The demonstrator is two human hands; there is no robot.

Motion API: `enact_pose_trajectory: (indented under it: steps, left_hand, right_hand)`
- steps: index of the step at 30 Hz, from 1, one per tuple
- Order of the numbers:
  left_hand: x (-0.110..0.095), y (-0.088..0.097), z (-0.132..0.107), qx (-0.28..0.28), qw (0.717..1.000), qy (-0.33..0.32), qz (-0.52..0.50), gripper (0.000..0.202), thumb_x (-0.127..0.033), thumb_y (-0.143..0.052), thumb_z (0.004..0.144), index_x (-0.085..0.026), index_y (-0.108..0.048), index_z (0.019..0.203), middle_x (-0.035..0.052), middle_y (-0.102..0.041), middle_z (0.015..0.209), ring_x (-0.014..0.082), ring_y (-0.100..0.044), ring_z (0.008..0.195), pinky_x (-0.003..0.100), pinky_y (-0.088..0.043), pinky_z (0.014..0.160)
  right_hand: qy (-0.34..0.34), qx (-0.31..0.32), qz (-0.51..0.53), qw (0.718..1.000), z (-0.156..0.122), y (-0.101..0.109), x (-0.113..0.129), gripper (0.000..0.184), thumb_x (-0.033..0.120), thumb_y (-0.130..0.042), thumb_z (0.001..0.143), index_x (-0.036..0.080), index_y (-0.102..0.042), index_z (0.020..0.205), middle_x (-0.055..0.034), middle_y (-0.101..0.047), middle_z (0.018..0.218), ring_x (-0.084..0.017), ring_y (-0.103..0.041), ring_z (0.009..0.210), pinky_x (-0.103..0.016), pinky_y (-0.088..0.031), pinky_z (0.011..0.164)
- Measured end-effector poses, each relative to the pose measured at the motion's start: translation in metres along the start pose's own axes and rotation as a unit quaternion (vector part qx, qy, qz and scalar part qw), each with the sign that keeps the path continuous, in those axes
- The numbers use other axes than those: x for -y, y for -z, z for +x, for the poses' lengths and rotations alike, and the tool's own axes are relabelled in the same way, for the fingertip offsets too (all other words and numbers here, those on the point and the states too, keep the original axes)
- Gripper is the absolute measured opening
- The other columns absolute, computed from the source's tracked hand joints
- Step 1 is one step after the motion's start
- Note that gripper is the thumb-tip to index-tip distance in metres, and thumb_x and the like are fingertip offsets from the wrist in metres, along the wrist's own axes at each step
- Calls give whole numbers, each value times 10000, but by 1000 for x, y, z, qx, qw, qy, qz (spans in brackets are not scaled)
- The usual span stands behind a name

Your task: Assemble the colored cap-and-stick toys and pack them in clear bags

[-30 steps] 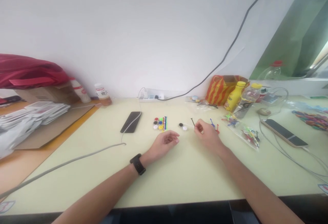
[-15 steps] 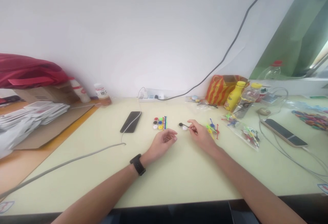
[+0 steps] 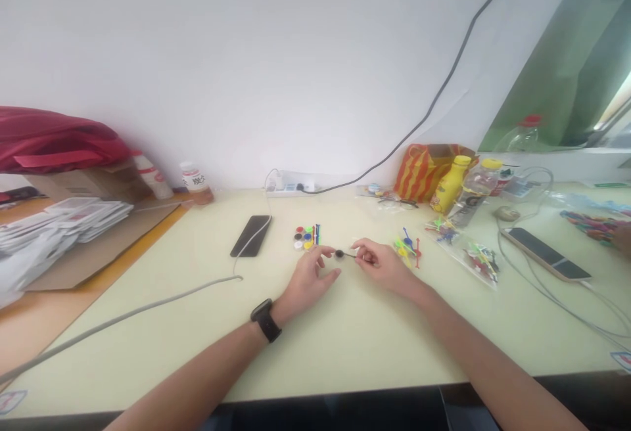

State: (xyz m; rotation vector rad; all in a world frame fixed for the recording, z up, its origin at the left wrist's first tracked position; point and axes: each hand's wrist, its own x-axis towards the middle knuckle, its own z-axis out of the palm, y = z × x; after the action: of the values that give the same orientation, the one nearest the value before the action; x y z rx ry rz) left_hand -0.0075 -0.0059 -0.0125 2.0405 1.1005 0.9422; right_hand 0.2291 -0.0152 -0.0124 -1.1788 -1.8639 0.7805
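Note:
My right hand pinches a thin black stick that has a small black disc on its left end. My left hand, with a black watch on the wrist, sits just left of the disc; its thumb and forefinger are curled and apart around it, and I cannot tell whether they touch it. Behind my left hand lies a tidy cluster of small coloured discs and sticks. A loose pile of coloured sticks lies beside my right hand.
A black phone on a grey cable lies at the left, a second phone at the right. Clear bags of coloured pieces, bottles and a striped bag stand at the back right. Stacked papers lie far left.
My right hand carried the black stick left, put its tip on the black disc and brought the disc toward my left hand, which moved up to meet it.

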Motion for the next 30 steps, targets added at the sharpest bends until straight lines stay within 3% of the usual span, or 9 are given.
enact_pose_trajectory:
  steps: [3, 6, 10, 13, 16, 20, 24, 30]
  left_hand:
    - [1, 1, -1, 24, 998, -33, 49, 311, -318, -721, 858, -209, -665, 1144, 81, -629, 1113, 228, -591, 962, 379, -503, 853]
    - [1, 2, -1, 46, 997, -48, 50, 157, -302, -716, 867, -200, -697, 986, 62, -652, 1008, 221, -607, 942, 369, -491, 866]
    - [-1, 4, -1, 35, 999, -23, 27, 153, -318, -736, 855, -206, -684, 946, 21, -681, 872, 188, -615, 816, 306, -486, 729]
    - [-3, 3, 0, 52, 997, 2, -60, 178, -336, -729, 866, -190, -666, 945, 16, -687, 847, 153, -616, 724, 275, -498, 661]
    - [-4, 1, 1, 72, 985, 22, -154, 231, -349, -749, 856, -166, -675, 977, 45, -708, 895, 164, -662, 772, 286, -546, 711]
    - [-9, 0, 1, 93, 974, 17, -206, 249, -341, -763, 853, -144, -709, 994, 90, -740, 952, 215, -709, 882, 337, -580, 814]
    - [-15, 3, 1, 103, 974, -10, -203, 263, -341, -743, 879, -151, -726, 1061, 107, -742, 1031, 236, -712, 952, 370, -584, 885]
    - [-15, 5, 0, 68, 982, -40, -174, 246, -345, -697, 920, -181, -739, 1099, 105, -723, 1073, 231, -710, 974, 368, -602, 882]
  right_hand:
    - [-19, 89, 84, 992, -5, 5, 7, 191, 299, -646, 883, 203, -657, 1048, -15, -638, 806, -160, -581, 712, -290, -471, 677]
    - [-40, 141, 123, 982, -7, 10, 12, 185, 338, -713, 852, 188, -697, 959, -24, -652, 812, -164, -594, 742, -293, -479, 696]
    - [-63, 92, 150, 982, -5, 15, 17, 204, 364, -761, 825, 170, -727, 875, -29, -664, 796, -154, -590, 726, -292, -474, 682]
    - [-66, 41, 196, 978, -5, 14, 21, 208, 360, -797, 797, 169, -750, 864, -25, -663, 765, -148, -585, 695, -293, -478, 657]
    - [-45, 40, 243, 968, -7, 5, 26, 208, 352, -773, 826, 174, -773, 932, -23, -661, 732, -151, -593, 674, -309, -496, 662]
    - [-29, 52, 260, 964, -9, -13, 29, 179, 334, -729, 865, 178, -745, 950, -34, -685, 797, -155, -624, 704, -317, -518, 696]
    - [-24, 21, 240, 970, -9, -23, 24, 155, 311, -727, 859, 196, -662, 940, -33, -684, 877, -170, -653, 794, -318, -538, 749]
    - [14, -6, 140, 990, -9, -20, 22, 89, 287, -669, 886, 206, -637, 908, -18, -664, 848, -162, -627, 759, -307, -521, 730]
